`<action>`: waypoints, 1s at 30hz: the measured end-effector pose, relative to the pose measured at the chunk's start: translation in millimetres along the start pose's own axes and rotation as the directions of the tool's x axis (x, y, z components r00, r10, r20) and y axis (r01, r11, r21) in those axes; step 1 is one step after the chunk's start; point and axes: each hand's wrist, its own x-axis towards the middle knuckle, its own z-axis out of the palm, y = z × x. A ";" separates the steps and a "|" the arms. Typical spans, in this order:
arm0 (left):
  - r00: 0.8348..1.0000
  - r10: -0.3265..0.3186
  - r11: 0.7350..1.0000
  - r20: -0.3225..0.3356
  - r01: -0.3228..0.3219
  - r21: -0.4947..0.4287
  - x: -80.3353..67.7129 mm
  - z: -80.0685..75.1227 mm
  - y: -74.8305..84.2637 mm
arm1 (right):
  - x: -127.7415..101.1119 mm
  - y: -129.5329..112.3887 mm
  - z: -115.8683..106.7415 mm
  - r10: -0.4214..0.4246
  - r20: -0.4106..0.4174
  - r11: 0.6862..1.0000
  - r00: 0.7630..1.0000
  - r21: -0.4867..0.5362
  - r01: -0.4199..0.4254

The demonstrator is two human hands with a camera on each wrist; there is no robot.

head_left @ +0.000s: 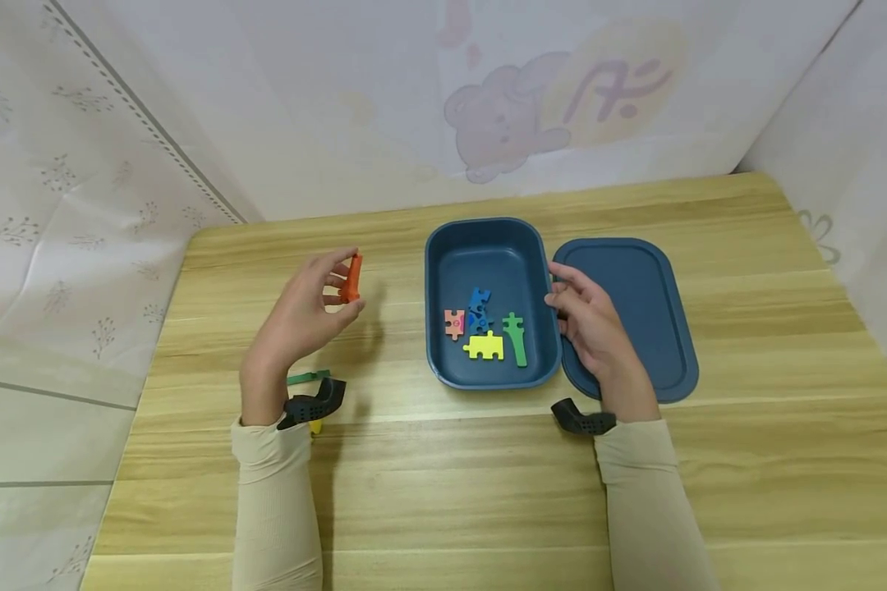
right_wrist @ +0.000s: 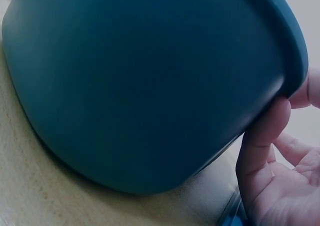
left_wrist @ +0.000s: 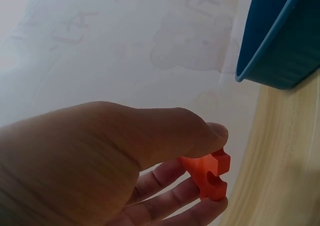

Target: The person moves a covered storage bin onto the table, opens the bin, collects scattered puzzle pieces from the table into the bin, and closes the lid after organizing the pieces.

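Note:
My left hand point(head_left: 303, 308) pinches an orange puzzle piece point(head_left: 352, 277) between thumb and fingers, raised over the table left of the box. Knobs and a rounded notch on its end show in the left wrist view. A dark blue box point(head_left: 473, 267) stands open mid-table. In it lie a pink puzzle piece point(head_left: 454, 322), blue puzzle pieces point(head_left: 478, 308), a yellow puzzle piece point(head_left: 485, 345) and a green puzzle piece point(head_left: 515, 338). My right hand point(head_left: 590, 316) rests at the box's right side, its thumb against the outer wall and its fingers loosely extended.
A dark blue lid point(head_left: 643, 304) lies flat right of the box, partly under my right hand and wrist. Near my left wrist, a green piece point(head_left: 308, 377) and a partly hidden yellow piece point(head_left: 315, 427) lie on the wooden table point(head_left: 443, 484). Curtains hang behind and at the sides.

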 end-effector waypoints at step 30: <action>0.997 0.071 0.988 -0.013 -0.072 -0.135 15.5 27.3 11.1 | 0.2 1.5 -1.0 -0.003 0.005 1.000 1.000 -0.007 0.003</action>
